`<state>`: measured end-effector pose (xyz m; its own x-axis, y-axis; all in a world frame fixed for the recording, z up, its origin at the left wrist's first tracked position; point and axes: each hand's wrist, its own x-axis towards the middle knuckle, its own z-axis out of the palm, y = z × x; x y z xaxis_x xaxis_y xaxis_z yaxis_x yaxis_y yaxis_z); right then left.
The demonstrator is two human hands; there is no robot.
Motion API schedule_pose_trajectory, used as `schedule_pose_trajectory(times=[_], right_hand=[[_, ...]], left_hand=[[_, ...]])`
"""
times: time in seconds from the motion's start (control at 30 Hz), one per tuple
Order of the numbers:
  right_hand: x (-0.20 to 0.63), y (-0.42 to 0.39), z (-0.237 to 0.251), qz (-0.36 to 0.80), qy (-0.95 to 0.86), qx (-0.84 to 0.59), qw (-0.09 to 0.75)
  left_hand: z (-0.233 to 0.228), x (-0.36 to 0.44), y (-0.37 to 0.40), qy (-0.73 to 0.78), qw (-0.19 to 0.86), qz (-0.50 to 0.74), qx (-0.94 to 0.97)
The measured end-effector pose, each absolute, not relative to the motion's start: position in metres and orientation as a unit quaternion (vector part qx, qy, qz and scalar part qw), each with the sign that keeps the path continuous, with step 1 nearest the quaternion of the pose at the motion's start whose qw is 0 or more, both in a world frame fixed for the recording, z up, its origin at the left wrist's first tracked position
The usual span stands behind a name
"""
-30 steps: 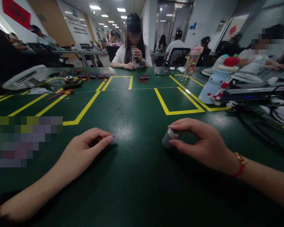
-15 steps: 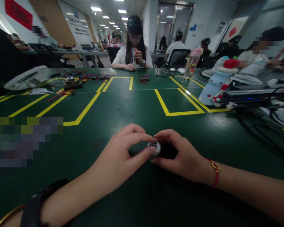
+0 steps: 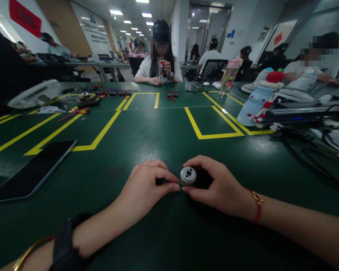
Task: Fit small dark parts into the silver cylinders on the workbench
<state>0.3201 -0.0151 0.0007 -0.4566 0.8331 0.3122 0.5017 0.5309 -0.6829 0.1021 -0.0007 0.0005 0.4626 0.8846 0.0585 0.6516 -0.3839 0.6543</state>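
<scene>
A small silver motor (image 3: pixel 188 176), a short metal cylinder, stands with its end face up, showing a dark centre and small holes. My right hand (image 3: pixel 214 182) curls around it, thumb and fingertips against its sides. Just left of the motor is my left hand (image 3: pixel 155 178), thumb and forefinger pinched together; whatever is between the fingertips is too small to make out. The left fingertips are very near the motor's lower left side, and I cannot tell whether they touch it. Under both hands lies the dark green tabletop (image 3: pixel 147 233).
A phone (image 3: pixel 34 171) lies at the left. Wire bundles (image 3: pixel 115 92) and a white fan (image 3: pixel 34 95) are at the back left. At the right are a blue bottle (image 3: pixel 250 103) and black cables (image 3: pixel 307 150). A person (image 3: pixel 159 56) sits opposite, holding something orange-red.
My left hand has come off the motor's top and moved down and left, its fingertips now closed together. The motor's end face is uncovered. My right hand has hardly moved.
</scene>
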Motion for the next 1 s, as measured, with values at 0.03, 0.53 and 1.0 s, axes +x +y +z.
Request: schedule_pose_trajectory(times=[0.03,0.53,1.0], right_hand=[[0.323,-0.014,0.003,0.249,-0.81,-0.419,0.326],[0.496,0.023,0.004,-0.147,-0.626,-0.711,0.284],[0.327,0.004,0.018,0.032,-0.874,-0.434,0.215]], left_hand=[[0.003,0.1,-0.001,0.482,0.291,0.206,0.8],[0.008,0.019,-0.003,0.622,0.256,0.185,0.717],[0.011,0.012,-0.007,0.617,0.225,0.199,0.727]])
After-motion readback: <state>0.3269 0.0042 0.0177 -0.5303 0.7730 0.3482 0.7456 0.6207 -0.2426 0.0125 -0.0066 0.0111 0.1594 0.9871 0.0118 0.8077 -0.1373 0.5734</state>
